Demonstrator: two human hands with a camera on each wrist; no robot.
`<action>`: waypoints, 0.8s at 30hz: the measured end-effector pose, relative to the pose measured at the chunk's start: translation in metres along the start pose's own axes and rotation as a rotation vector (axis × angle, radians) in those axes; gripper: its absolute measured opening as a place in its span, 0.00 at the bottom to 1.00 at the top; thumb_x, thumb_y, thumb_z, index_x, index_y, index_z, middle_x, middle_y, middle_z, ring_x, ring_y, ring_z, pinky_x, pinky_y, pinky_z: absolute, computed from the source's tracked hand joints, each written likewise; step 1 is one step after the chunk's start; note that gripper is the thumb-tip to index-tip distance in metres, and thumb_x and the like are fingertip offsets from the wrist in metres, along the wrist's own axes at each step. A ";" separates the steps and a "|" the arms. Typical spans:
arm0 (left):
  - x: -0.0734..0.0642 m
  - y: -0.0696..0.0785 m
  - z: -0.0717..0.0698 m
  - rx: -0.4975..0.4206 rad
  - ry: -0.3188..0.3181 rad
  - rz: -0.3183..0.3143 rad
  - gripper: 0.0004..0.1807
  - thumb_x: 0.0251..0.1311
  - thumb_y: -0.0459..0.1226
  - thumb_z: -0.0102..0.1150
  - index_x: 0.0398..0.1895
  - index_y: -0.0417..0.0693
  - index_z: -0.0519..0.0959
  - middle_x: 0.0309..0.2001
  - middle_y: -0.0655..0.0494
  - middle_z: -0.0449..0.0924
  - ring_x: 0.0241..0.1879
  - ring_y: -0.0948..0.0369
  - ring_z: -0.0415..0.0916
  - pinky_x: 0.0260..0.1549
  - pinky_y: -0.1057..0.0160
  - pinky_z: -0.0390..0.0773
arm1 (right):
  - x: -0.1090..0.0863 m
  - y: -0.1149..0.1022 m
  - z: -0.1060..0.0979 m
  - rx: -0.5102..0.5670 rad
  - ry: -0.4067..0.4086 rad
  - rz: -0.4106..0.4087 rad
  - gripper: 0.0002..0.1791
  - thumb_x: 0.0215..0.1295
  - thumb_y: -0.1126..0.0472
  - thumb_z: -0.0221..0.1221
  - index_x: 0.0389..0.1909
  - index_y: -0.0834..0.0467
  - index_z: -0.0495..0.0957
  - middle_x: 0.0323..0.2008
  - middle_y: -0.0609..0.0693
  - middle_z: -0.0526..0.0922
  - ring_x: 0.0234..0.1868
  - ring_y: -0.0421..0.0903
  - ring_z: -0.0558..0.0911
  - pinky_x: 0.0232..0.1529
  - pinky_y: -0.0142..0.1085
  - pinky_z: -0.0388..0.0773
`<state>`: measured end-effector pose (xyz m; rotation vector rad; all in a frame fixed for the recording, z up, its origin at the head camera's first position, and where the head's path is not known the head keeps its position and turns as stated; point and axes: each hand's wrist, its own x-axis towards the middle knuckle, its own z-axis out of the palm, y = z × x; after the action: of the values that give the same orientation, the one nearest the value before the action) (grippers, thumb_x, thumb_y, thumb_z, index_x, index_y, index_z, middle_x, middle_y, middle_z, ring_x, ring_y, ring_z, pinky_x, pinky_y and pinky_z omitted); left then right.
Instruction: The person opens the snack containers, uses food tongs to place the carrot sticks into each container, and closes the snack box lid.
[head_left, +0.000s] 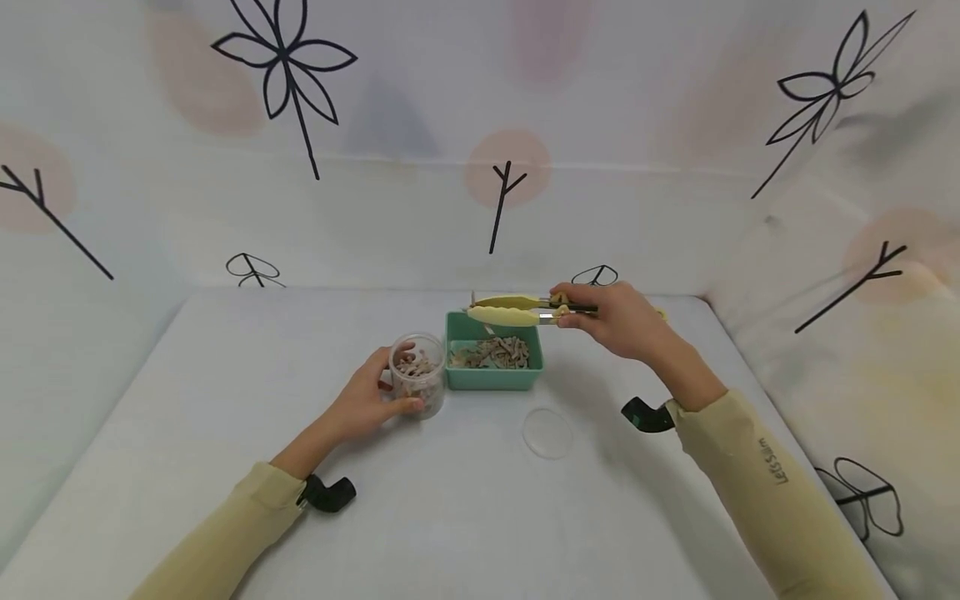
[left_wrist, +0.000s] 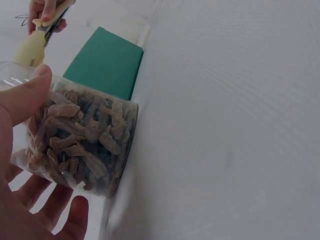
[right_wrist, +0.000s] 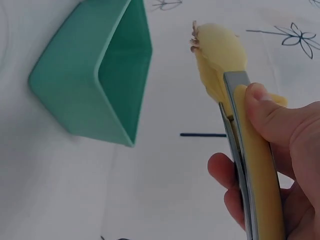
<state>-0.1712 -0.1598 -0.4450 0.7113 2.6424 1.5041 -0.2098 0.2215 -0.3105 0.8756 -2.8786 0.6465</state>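
Note:
My left hand holds a clear plastic jar upright on the table, thumb on one side and fingers round the other. Brownish dried strips fill much of the jar in the left wrist view. My right hand grips yellow tongs above a green rectangular box. Between the tong tips are a few small strips, their ends sticking out. More of the same strips lie in a heap inside the box, mostly toward its right side.
A round clear lid lies flat on the white table, in front of the box and to its right. Patterned cloth walls close off the back and sides. Each sleeve carries a black wrist mount.

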 end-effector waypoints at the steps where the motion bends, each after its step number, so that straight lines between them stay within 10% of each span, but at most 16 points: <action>1: 0.000 0.000 0.000 0.002 0.000 0.001 0.43 0.55 0.42 0.75 0.72 0.45 0.63 0.59 0.49 0.71 0.56 0.53 0.71 0.48 0.50 0.76 | 0.001 -0.001 0.000 0.012 0.005 -0.013 0.24 0.67 0.56 0.65 0.63 0.55 0.77 0.50 0.54 0.85 0.36 0.44 0.82 0.36 0.42 0.77; 24: -0.001 0.001 -0.002 0.011 -0.010 -0.013 0.42 0.55 0.42 0.75 0.70 0.44 0.63 0.59 0.49 0.70 0.57 0.52 0.71 0.49 0.51 0.77 | 0.016 -0.044 0.039 0.116 0.017 -0.206 0.23 0.64 0.59 0.67 0.60 0.55 0.79 0.45 0.49 0.86 0.29 0.41 0.77 0.30 0.36 0.75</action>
<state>-0.1705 -0.1610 -0.4429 0.6987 2.6451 1.4796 -0.1964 0.1641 -0.3263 1.1564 -2.7087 0.7994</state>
